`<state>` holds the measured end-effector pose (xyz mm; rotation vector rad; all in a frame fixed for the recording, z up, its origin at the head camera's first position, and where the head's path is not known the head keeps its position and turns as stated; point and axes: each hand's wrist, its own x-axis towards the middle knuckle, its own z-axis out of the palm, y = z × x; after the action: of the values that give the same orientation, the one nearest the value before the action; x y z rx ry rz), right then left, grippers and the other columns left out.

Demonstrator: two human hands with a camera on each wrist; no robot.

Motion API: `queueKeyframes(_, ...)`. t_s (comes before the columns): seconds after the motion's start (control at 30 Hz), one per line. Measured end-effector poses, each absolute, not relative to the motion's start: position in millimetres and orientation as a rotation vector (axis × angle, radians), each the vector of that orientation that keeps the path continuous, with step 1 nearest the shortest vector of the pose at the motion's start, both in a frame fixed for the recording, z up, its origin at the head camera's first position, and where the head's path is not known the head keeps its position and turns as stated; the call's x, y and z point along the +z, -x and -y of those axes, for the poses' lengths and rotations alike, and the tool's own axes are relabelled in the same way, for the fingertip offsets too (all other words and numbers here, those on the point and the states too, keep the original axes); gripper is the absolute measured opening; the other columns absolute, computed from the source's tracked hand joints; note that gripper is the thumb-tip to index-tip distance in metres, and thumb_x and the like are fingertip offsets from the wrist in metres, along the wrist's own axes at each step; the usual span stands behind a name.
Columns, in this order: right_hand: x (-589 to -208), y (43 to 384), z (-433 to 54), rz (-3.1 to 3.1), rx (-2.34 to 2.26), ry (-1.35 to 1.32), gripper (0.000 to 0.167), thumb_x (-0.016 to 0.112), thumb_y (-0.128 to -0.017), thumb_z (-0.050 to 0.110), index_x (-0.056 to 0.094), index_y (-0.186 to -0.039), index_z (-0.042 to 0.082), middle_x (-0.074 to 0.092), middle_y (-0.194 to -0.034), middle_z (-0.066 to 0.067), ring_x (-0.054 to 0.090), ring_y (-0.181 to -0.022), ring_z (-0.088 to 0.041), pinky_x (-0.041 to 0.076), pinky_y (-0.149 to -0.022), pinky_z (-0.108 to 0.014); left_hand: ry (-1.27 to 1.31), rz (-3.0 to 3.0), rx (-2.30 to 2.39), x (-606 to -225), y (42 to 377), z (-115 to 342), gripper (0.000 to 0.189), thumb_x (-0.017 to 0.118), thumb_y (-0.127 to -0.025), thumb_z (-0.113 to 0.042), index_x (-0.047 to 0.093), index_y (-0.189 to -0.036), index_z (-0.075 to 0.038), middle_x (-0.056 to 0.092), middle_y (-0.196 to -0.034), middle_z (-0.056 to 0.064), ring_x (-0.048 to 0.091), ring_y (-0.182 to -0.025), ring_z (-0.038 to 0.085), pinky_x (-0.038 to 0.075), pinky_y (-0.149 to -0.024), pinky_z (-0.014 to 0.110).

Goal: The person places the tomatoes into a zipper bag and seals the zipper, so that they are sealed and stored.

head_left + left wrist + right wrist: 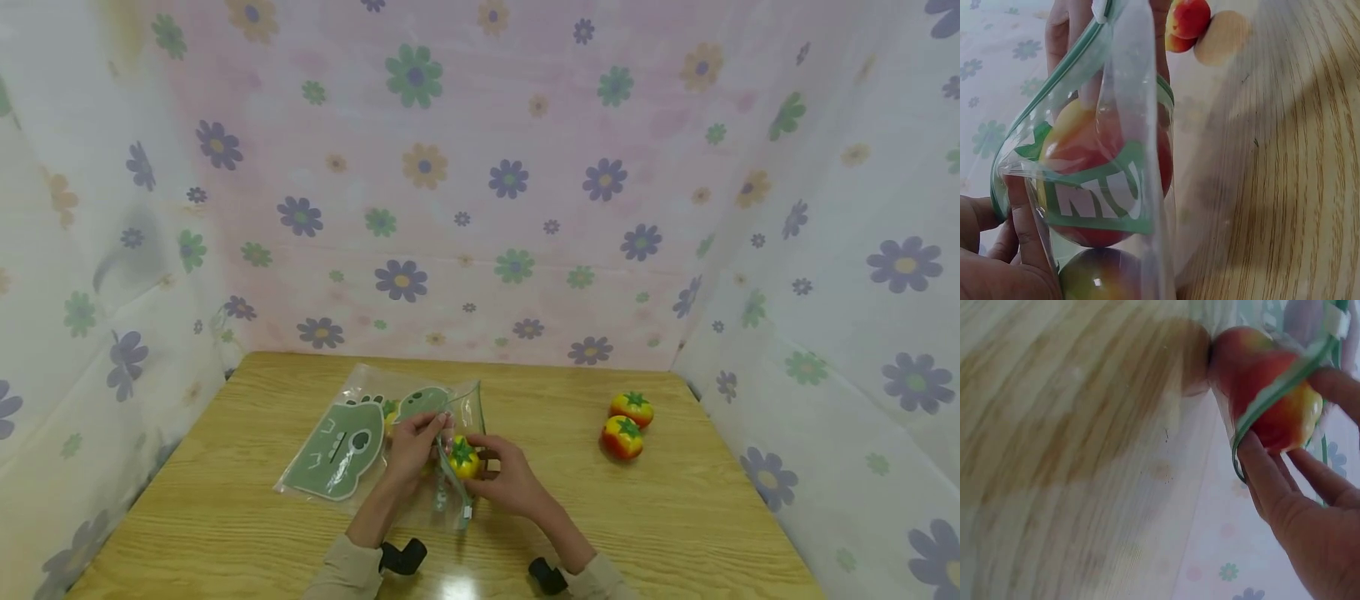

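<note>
A clear zip bag (330, 458) with green cartoon print lies on the table, its mouth facing right. My left hand (408, 447) pinches the bag's edge at the opening. In my right hand (516, 481) is a yellow-and-red toy tomato (467, 463) with a green leafy top, gripped between thumb and fingers at the bag's mouth. The right wrist view shows this tomato (1279, 403) within the green-edged opening, the fingers partly inside. Another tomato (1100, 275) sits deeper in the bag in the left wrist view. A white slider hangs at the zip's near end.
Two more toy tomatoes, one in front (622, 438) and one behind (632, 407), stand together at the right of the wooden table (712, 517). Flower-patterned cloth (510, 267) encloses the back and sides.
</note>
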<state>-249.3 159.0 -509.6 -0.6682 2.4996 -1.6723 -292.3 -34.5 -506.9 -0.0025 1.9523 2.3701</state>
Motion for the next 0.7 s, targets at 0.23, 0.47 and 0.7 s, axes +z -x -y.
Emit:
queueKeyframes(0.23,-509.8,251.2,-162.8,-2.368,-1.706,0.657,0.056,0.074,-0.094,0.009,0.051,-0.145,0.0,0.047,-0.147,-0.022,0.055,-0.124,-0.039,0.059,-0.092,-0.032,-0.002,-1.997,2.34,-504.7,292.0,37.0,0.03,0.06,-0.104,-0.019,0.068,-0.12,0.005,0.075,-0.104,0.007,0.063,-0.075,0.007,0.051,-0.06,0.017)
queueKeyframes(0.47,-510.9,251.0,-155.6,-2.417,-1.694,0.7,0.053,0.071,-0.094,0.0,0.05,-0.143,-0.005,0.049,-0.142,-0.027,0.058,-0.12,-0.043,0.06,-0.09,-0.033,-0.015,-1.962,2.359,-501.2,288.6,33.8,0.031,0.063,-0.103,-0.02,0.068,-0.117,0.007,0.076,-0.099,0.007,0.063,-0.07,0.006,0.054,-0.061,0.018)
queueKeyframes(0.7,-512.0,251.3,-150.4,-2.438,-1.712,0.754,0.051,0.071,-0.093,-0.002,0.051,-0.139,-0.009,0.051,-0.138,-0.03,0.06,-0.116,-0.046,0.061,-0.086,-0.031,-0.014,-1.934,2.385,-499.4,287.4,31.7,0.03,0.063,-0.103,-0.016,0.067,-0.118,0.009,0.076,-0.098,0.008,0.062,-0.067,0.006,0.054,-0.059,0.018)
